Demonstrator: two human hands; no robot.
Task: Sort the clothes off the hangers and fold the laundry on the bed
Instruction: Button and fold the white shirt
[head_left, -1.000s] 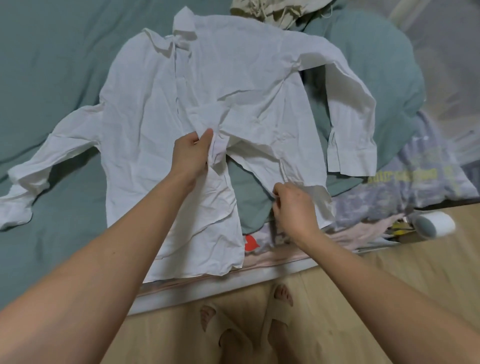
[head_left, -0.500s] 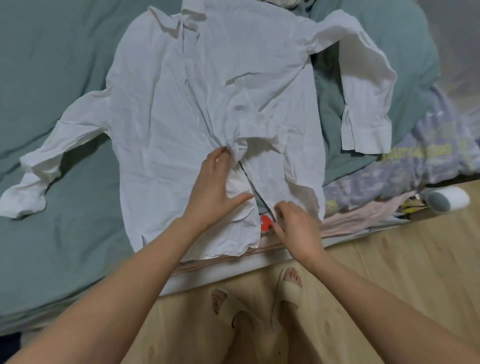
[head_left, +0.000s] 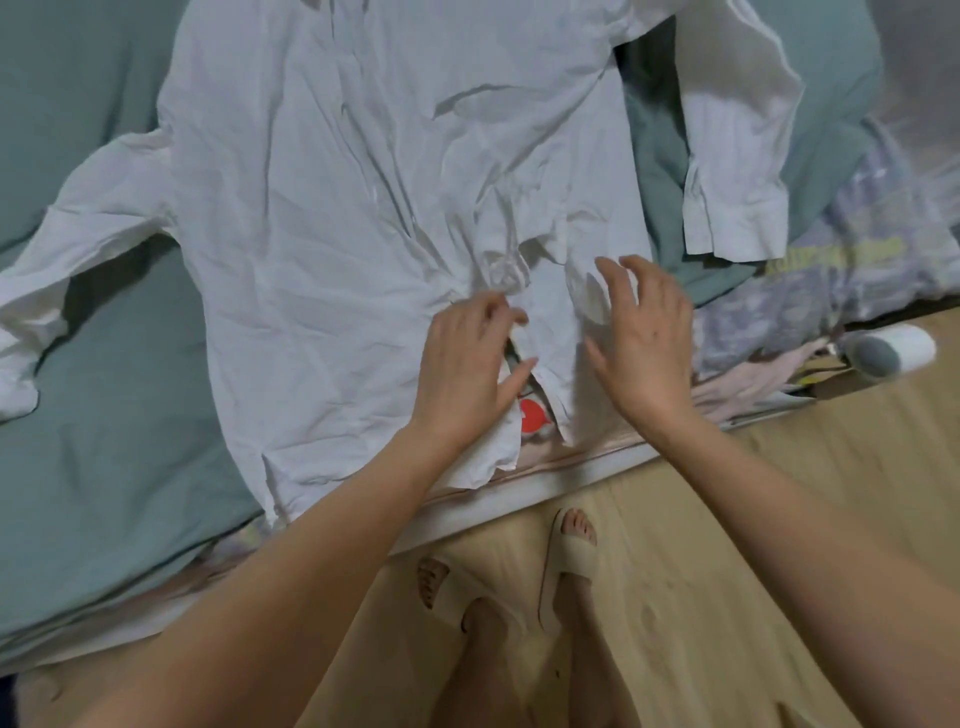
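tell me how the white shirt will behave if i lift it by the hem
The shirt will likely go floppy: it lies creased and its sleeve drapes limply over the bedding. It looks thin, so probably light. The open front below the left hand and right hand may part when lifted.

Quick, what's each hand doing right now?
Left hand: open, fingers resting on the shirt.
Right hand: open, fingers spread over the shirt, holding nothing.
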